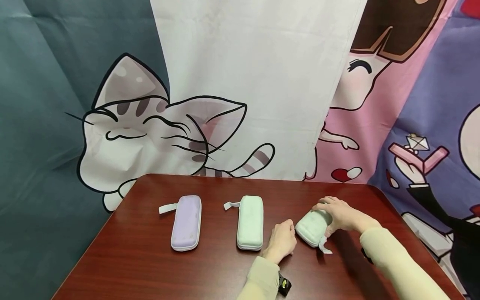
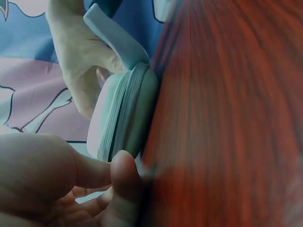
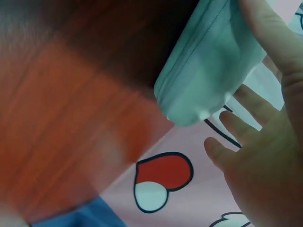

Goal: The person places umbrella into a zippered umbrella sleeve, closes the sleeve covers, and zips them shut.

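A mint green zip case [image 1: 313, 227] lies slanted at the right of the table, its fabric loop [image 1: 325, 246] pointing toward the near side. My right hand [image 1: 343, 214] holds it from the right, thumb on the near side and fingers over the far end. At its near left corner is my left hand [image 1: 281, 239]. In the left wrist view, the left thumb and forefinger [image 2: 124, 172] pinch at the zipper [image 2: 116, 118]; the zipper pull is hidden by them. In the right wrist view, the case [image 3: 208, 71] shows its closed side seam and rounded end.
A second mint green case [image 1: 250, 223] lies upright in the middle of the reddish-brown table [image 1: 150, 271]. Left of it lies a lilac case [image 1: 186, 223]. Both have fabric loops at their upper left. A cartoon-printed curtain [image 1: 255, 62] hangs behind the table.
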{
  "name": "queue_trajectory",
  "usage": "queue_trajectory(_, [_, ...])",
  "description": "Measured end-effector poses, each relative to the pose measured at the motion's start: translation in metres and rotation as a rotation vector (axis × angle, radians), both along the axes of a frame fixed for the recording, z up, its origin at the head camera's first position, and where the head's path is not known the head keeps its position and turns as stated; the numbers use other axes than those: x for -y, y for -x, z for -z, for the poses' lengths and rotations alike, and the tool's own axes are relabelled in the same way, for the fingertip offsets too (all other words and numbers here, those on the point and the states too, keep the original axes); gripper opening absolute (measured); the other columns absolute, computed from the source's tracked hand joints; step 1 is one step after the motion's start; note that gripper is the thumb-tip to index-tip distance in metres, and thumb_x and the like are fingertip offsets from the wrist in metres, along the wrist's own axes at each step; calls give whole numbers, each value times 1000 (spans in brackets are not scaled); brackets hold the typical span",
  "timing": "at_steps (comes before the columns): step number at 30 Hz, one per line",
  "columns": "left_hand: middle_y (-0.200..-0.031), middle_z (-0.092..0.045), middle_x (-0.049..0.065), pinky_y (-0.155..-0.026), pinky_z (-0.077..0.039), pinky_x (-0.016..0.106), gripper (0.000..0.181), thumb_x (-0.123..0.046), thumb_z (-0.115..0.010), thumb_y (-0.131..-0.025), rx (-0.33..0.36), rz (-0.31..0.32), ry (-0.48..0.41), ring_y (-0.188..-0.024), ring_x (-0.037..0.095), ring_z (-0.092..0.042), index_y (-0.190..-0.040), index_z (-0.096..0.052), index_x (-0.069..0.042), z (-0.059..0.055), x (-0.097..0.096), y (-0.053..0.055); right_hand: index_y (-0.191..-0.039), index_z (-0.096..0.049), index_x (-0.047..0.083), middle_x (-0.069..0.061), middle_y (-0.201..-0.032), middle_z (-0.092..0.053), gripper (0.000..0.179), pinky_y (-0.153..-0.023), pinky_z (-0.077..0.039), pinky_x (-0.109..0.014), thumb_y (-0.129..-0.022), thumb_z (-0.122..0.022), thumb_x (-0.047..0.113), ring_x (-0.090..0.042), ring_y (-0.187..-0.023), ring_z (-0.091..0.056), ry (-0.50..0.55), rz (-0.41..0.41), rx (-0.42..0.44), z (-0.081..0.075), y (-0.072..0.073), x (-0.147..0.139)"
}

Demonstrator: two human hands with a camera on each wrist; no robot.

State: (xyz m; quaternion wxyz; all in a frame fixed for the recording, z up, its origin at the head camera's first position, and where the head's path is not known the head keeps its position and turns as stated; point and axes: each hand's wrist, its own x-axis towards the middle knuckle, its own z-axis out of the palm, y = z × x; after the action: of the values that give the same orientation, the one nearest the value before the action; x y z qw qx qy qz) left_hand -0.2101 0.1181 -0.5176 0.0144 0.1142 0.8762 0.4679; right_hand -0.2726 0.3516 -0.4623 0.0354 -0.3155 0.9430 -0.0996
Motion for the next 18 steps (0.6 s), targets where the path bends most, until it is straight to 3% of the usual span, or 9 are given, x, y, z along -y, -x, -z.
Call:
queue_trajectory(8, [-50,-46,-3,-45,-41,23,20,-7,-51,-99,-26,-63,51,-29,5,-44,-80,-50,-11,1,0,2,-125,-64,14,-10,-113,-54,82,-82,-46,-49,-58,-82,59,-31,-105,-50,94,27,-59,19,-12,-6])
queue_trajectory(12, [-49,-47,-3,-44,-41,23,17,-9,-48,-101,-8,-59,42,-28,6,-44,-85,-53,-9,2,-3,2,-124,-65,15,-8,-110,-54,82,-81,-46,-46,-57,-83,59,-30,-103,-49,103,101,-70,22,-20,-6])
queue_trajectory(18, [-51,-48,-2,-44,-42,24,16,-4,-55,-95,-5,-73,51,-29,6,-45,-82,-50,-11,4,-5,2,-123,-66,14,-9,-101,-54,83,-72,-48,-46,-59,-83,62,-32,-96,-50,55,211,-111,21,-32,-1])
